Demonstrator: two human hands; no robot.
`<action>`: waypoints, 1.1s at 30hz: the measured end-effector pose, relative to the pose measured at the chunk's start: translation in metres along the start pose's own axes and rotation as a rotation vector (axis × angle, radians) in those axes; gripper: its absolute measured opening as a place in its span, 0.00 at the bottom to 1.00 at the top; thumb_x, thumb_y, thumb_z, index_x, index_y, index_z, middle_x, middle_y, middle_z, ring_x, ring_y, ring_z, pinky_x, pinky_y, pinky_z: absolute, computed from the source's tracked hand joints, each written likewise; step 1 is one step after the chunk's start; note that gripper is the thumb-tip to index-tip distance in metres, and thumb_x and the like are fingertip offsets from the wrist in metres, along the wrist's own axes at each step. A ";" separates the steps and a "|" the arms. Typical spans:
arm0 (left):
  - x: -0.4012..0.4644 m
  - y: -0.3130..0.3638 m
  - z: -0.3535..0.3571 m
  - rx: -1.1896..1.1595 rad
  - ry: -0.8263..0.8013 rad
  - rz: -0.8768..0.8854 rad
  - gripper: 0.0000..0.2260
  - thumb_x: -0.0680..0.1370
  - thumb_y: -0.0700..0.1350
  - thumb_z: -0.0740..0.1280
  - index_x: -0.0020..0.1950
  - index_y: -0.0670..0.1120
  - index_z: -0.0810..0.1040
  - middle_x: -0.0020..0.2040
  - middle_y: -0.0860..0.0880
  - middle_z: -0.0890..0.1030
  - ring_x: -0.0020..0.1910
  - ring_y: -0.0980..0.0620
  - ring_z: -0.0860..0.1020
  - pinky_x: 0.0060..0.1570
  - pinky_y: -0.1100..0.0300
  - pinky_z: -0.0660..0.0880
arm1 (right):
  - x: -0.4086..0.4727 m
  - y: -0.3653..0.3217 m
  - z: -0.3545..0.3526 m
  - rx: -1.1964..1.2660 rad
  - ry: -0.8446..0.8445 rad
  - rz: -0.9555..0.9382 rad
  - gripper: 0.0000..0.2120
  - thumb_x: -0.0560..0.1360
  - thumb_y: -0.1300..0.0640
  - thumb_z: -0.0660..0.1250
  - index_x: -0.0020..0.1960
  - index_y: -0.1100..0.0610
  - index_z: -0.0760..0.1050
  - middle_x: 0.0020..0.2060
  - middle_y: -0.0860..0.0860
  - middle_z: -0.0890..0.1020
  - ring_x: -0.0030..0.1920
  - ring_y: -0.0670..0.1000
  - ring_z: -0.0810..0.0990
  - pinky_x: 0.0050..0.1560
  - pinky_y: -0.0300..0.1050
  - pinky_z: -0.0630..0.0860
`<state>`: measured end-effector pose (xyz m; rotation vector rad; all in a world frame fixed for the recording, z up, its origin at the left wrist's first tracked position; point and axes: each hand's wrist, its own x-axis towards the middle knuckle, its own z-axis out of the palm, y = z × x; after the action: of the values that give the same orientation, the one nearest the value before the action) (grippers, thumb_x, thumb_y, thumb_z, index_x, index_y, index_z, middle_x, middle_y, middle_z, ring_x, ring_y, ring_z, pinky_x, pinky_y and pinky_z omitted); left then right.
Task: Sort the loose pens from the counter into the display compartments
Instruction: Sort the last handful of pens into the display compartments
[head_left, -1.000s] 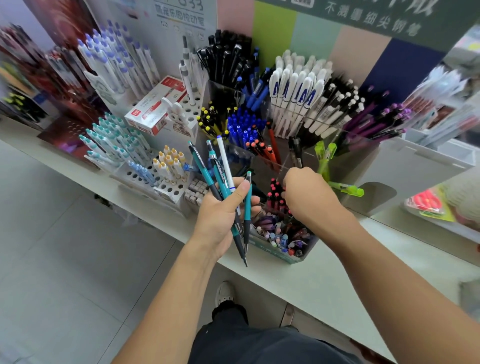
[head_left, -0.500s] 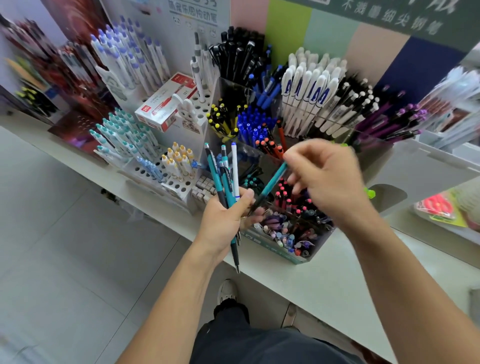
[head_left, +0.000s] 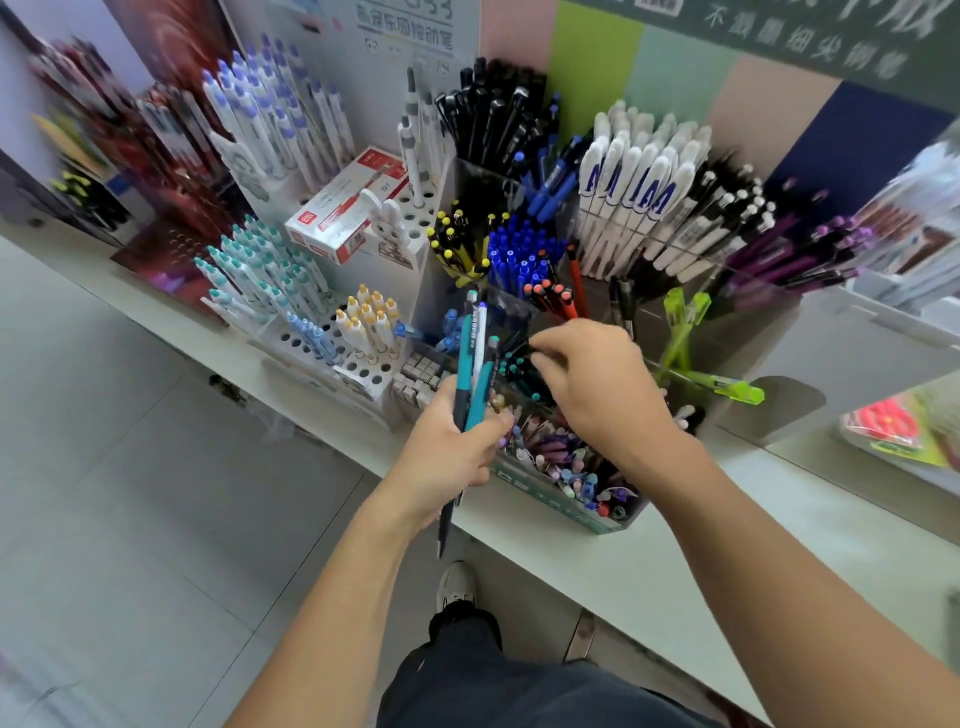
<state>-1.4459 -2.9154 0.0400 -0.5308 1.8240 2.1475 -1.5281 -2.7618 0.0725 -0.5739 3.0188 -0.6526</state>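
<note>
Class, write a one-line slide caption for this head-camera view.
Left hand grips a bundle of teal pens while the right hand reaches into the teal-capped pen compartment.

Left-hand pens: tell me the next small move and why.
Probably the right hand should come back and pinch one teal pen from the left hand. The left hand grips several pens, while the right hand's fingertips are at the teal-capped compartment, apparently finishing a drop.

Teal pens (head_left: 470, 374) with black tips, plus one white pen (head_left: 480, 338), in left hand (head_left: 451, 457). Display: yellow-black pens (head_left: 457, 244), blue pens (head_left: 519, 254), orange-red pens (head_left: 553, 296), purple pens (head_left: 789, 254), lime-green pens (head_left: 685, 322), white pens (head_left: 634, 197) with blue lettering. Counter (head_left: 727, 530) white; box (head_left: 345, 205) white and red.
</note>
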 end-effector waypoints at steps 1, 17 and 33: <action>0.002 -0.001 -0.001 0.164 0.043 0.056 0.10 0.81 0.42 0.69 0.57 0.51 0.69 0.39 0.53 0.74 0.29 0.58 0.69 0.27 0.63 0.67 | -0.003 -0.006 -0.008 0.203 0.042 0.035 0.10 0.80 0.50 0.67 0.50 0.54 0.84 0.41 0.49 0.84 0.43 0.50 0.82 0.45 0.50 0.79; 0.008 0.003 0.006 -0.182 -0.098 0.070 0.28 0.75 0.60 0.69 0.65 0.43 0.66 0.37 0.46 0.73 0.27 0.55 0.65 0.21 0.66 0.59 | -0.011 -0.006 -0.030 1.189 -0.269 0.423 0.09 0.74 0.70 0.73 0.52 0.65 0.78 0.41 0.59 0.82 0.38 0.48 0.84 0.39 0.38 0.81; 0.019 -0.004 0.001 -0.055 0.064 0.112 0.08 0.83 0.46 0.66 0.58 0.45 0.70 0.34 0.52 0.75 0.28 0.56 0.69 0.23 0.64 0.64 | -0.013 0.003 -0.038 0.248 0.103 0.027 0.10 0.78 0.61 0.71 0.53 0.52 0.71 0.34 0.49 0.78 0.28 0.46 0.76 0.29 0.42 0.73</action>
<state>-1.4616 -2.9146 0.0282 -0.5262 1.8746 2.2851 -1.5200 -2.7399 0.1048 -0.5020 2.9636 -1.0650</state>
